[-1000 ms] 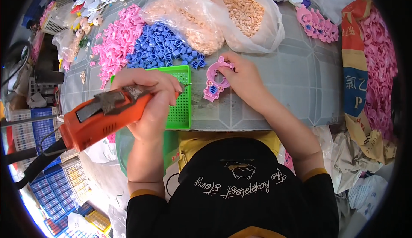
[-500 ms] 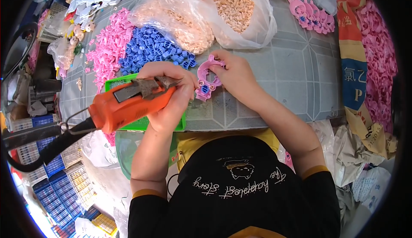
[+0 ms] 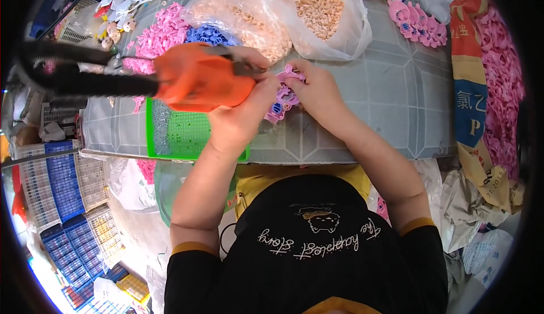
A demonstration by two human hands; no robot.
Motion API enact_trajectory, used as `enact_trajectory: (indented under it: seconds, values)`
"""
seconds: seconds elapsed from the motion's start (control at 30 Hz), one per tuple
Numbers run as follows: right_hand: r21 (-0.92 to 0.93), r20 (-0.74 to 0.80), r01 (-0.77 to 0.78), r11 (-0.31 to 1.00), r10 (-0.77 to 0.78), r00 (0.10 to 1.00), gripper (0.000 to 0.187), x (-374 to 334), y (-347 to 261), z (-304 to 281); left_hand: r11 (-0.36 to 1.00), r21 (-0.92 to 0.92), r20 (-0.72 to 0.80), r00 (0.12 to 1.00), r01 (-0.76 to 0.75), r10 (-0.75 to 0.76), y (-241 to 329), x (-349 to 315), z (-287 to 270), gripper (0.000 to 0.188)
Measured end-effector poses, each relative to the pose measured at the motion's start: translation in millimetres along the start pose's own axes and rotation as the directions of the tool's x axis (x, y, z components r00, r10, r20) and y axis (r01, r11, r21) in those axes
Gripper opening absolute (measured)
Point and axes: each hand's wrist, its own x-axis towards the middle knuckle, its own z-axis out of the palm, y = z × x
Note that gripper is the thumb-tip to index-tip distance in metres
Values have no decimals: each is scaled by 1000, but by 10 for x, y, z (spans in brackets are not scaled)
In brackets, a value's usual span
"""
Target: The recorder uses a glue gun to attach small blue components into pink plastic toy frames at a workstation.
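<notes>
My left hand (image 3: 241, 113) is wrapped round an orange electric screwdriver (image 3: 201, 79) with a thick black cord. The tool is slightly smeared by motion, and its tip is hidden behind my hand. My right hand (image 3: 318, 87) pinches the upper edge of a pink ring-shaped plastic part (image 3: 290, 75) resting on or just above the table. A small blue piece (image 3: 277, 108) sits in the part's lower end. The fingers of my left hand are close beside the pink part. Below the screwdriver lies a green tray (image 3: 149, 127) with small grey screws heaped along its left side.
Beyond my hands are piles of pink pieces (image 3: 167, 28) and blue pieces (image 3: 207, 35), and clear bags of peach-coloured pieces (image 3: 317, 11). Several assembled pink parts (image 3: 416, 22) lie at the far right. An open sack (image 3: 469, 110) of pink parts stands beside the table (image 3: 391, 110).
The screwdriver has swung up and to the right with my left hand, closer to the pink part, uncovering more of the green tray. My right hand keeps its hold. The whole view has shifted slightly.
</notes>
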Motion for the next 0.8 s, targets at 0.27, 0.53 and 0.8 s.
enact_trajectory:
  seconds: [0.27, 0.53, 0.8]
  values:
    - [105, 47, -66, 992, 62, 997, 21, -50, -42, -35, 979, -198, -209, 973, 53, -95, 159, -31, -402, 28]
    - [102, 30, -24, 995, 21, 999, 20, -8, 97, 17, 973, -203, -162, 976, 113, -147, -43, -73, -462, 28]
    - [107, 59, -44, 993, 37, 998, 19, -18, 19, -20, 986, -129, -154, 981, 103, -122, -53, -82, -460, 27]
